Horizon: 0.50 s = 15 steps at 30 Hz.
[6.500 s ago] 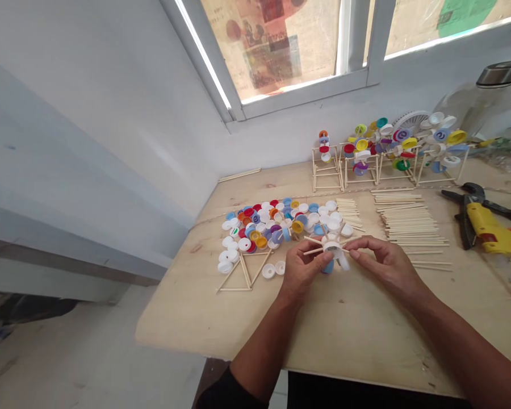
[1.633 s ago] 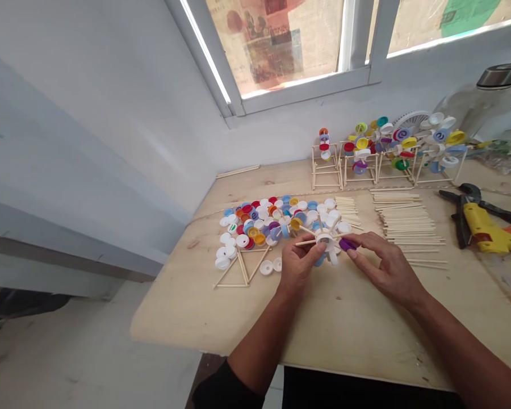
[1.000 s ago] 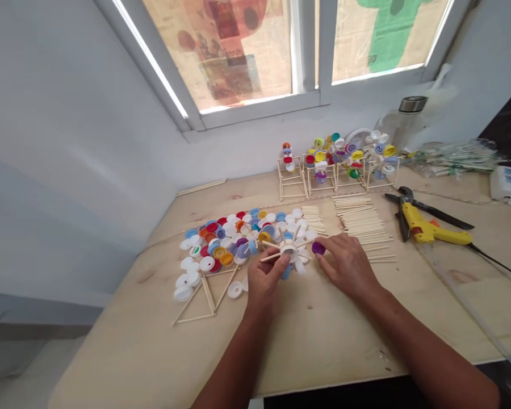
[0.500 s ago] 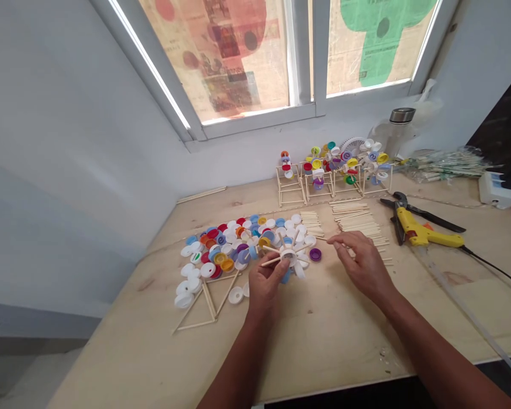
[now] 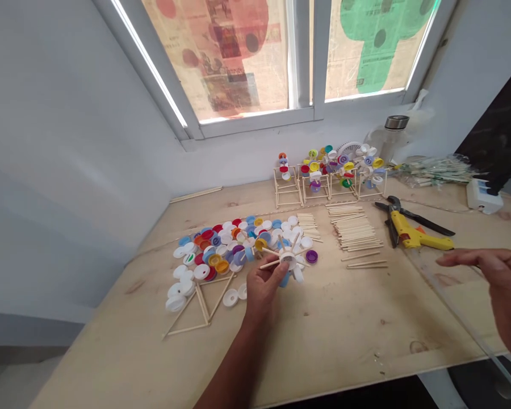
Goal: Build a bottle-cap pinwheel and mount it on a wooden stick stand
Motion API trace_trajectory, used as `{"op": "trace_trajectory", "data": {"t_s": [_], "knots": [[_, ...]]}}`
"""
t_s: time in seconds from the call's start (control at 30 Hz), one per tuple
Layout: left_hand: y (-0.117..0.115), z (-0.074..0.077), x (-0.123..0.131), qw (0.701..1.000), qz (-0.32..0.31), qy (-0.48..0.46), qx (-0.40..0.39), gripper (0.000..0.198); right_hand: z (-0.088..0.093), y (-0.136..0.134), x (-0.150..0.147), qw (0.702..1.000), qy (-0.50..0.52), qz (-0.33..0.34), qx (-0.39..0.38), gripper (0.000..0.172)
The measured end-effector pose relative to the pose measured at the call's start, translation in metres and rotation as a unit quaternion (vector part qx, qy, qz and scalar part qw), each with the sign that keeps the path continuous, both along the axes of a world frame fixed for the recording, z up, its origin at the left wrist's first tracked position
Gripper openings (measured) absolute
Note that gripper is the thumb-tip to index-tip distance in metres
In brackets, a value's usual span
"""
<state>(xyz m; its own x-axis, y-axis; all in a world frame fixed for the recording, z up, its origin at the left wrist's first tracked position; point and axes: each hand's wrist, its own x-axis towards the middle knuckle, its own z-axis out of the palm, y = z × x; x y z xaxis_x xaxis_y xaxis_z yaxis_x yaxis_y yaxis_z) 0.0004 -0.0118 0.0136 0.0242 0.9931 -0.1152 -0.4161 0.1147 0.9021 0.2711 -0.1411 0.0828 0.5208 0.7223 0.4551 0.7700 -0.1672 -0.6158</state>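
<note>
My left hand [image 5: 262,287] pinches a small wheel [image 5: 288,259] made of a white bottle cap with wooden sticks poking out all round. A white cap and a blue one hang at its lower side. Off to the right, my right hand [image 5: 496,278] is open, fingers stretched out, with nothing visible in it. It is just beside the handle of a yellow glue gun [image 5: 413,234], which lies on the table with a long clear glue stick [image 5: 447,301] trailing from it.
Many loose bottle caps [image 5: 213,258] spread left of the wheel, near a stick frame [image 5: 206,324]. Cut sticks [image 5: 355,230] lie in rows. Black-handled pliers [image 5: 426,218] rest behind the glue gun. Finished cap wheels on stick stands [image 5: 330,182] line the wall. A purple cap [image 5: 311,257] lies alone.
My right hand has swung from the stick rows to the far right, past the glue gun. My left hand keeps the wheel in nearly the same place. The view has shifted slightly.
</note>
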Motion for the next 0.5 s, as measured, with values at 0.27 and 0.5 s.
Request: {"op": "trace_trajectory", "data": {"t_s": [0.27,0.5], "knots": [[0.0,0.002,0.001,1.0,0.004,0.006,-0.006,0.034,-0.053,0.044,0.107,0.973,-0.16,-0.005,-0.163,0.029],[0.0,0.0,0.0,1.0,-0.005,0.006,-0.002,0.035,-0.07,0.066,0.11,0.929,-0.272,0.031,-0.251,0.036]]}}
